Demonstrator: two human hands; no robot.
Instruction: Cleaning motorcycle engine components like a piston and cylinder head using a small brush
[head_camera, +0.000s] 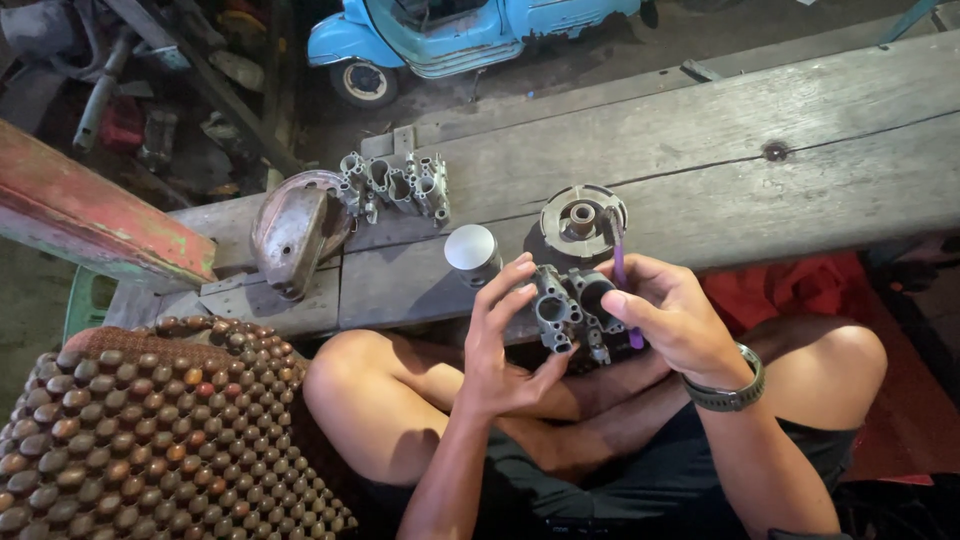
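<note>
Here, a small grey metal carburettor body (566, 312) is being gripped in the left hand (503, 345), its fingers closed around the casting's left side and underside, so that it is being held up in front of the lap, just above the near edge of the bench (720, 130). A thin purple-handled tool (622, 275) is being pinched in the closed grip of the right hand (672, 318), which is being pressed against the casting's right side; the tool's upper end is being pointed up towards the bench, and whether its working tip is touching the casting cannot be told.

The casting is being shown with several round bores and a dark open throat facing the camera; it looks dull, grimy and bare of fittings, so it is being judged as stripped down and part-way through being cleaned or picked at, with reassembly still left.

On the bench behind the hands, a round dark flywheel-like disc (582, 220) and a pale cylindrical piston (472, 252) are being kept near. Further left, a second, similar grey casting (395, 185) and a domed rusty cover (292, 232) are lying well apart from the hands. A wrist watch (735, 390) is being worn on the right arm.
</note>
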